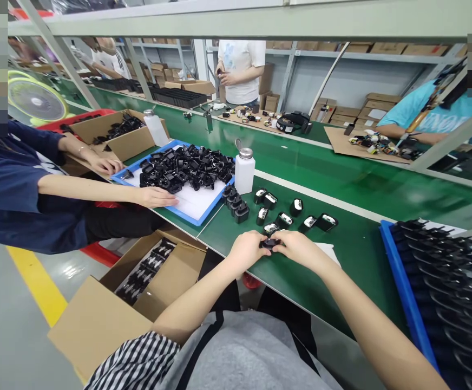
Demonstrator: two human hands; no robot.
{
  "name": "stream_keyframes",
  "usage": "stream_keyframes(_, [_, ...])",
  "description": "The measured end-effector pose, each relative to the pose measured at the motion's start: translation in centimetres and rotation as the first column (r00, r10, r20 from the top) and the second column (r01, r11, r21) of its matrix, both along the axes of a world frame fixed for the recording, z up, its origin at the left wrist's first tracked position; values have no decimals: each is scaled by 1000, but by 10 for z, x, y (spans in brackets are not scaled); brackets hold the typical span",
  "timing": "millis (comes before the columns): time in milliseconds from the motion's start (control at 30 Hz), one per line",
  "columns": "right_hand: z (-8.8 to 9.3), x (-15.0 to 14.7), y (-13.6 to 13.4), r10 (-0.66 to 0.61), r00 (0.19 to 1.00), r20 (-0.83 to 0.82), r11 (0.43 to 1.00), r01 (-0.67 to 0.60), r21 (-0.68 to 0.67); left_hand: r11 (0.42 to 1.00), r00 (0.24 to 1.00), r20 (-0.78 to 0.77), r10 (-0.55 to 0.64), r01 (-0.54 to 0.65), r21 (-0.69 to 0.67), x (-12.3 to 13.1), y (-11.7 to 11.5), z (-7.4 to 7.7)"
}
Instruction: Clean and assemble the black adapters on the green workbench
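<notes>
Both my hands meet at the front of the green bench (pixel 358 265). My left hand (pixel 247 250) pinches the left side of a small black part (pixel 269 244), and my right hand (pixel 295 247) grips its right side. Just beyond my fingers stand several black housings (pixel 284 219) with white and metal insides showing. A row of black plug-like pieces (pixel 236 205) is to their left, beside a white bottle (pixel 244 172) with its metal lid raised. Partly behind my right forearm lies a white sheet (pixel 330 253).
A blue-rimmed tray (pixel 199 221) heaped with black parts is at the left, with a co-worker's hands (pixel 158 197) at it. A blue crate (pixel 408 303) of black corded pieces stands at the right. An open carton (pixel 195 265) sits below the bench, left.
</notes>
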State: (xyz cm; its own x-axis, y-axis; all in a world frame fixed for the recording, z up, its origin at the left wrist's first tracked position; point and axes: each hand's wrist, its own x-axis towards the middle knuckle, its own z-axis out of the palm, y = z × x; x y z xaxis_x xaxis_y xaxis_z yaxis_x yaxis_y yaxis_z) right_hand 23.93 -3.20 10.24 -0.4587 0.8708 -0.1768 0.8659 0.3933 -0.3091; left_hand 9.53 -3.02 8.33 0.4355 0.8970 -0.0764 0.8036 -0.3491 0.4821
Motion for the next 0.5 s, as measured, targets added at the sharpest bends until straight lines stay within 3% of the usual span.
stream_keyframes(133, [2,0,2,-16,1000,13,998,17,-68,1000,994,-112,-21,23,14,4,2,5])
stream_keyframes(500, [3,3,-1,-53,999,14,998,54,-44,1000,1000,-1,-19,19,4,3,0,3])
